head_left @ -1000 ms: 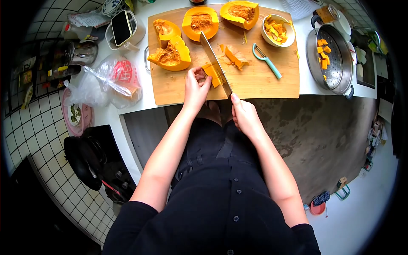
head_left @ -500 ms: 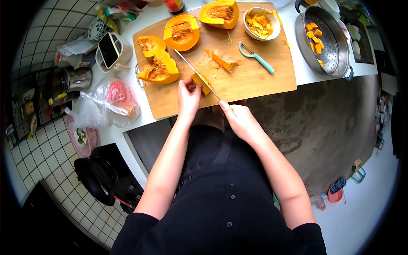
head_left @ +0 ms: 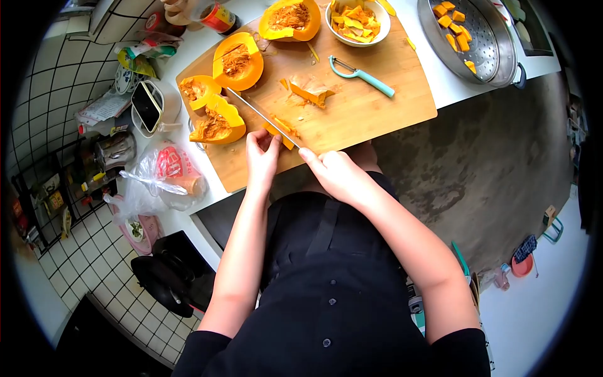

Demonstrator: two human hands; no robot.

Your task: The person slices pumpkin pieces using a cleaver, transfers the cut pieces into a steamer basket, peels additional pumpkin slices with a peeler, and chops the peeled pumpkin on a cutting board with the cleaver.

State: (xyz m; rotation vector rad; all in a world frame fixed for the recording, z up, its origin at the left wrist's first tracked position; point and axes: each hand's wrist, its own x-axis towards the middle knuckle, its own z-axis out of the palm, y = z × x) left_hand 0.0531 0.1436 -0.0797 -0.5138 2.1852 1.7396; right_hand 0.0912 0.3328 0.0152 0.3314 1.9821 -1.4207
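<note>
My right hand point(head_left: 333, 173) grips the handle of a long kitchen knife point(head_left: 260, 114), whose blade points away to the upper left. Under and beside the blade is a small piece of pumpkin point(head_left: 288, 142) near the front of the wooden cutting board point(head_left: 370, 119). Thumb and fingers of my left hand point(head_left: 262, 151) pinch the near left end of that piece. Seedy pumpkin chunks, among them a large one point(head_left: 239, 63), lie at the board's left and back. A pumpkin strip with scraps point(head_left: 311, 94) rests mid-board.
A turquoise peeler point(head_left: 367, 80) lies right of the scraps. Behind it stands a white bowl point(head_left: 382, 34) of peelings. A steamer pot point(head_left: 496, 56) with pumpkin cubes is at the right. Left of the board are a plastic bag point(head_left: 169, 173) and a tub with a phone point(head_left: 146, 105).
The camera view has turned and shifted, so the board appears further left and tilted. Both hands stay at the small pumpkin piece, and the knife remains in my right hand.
</note>
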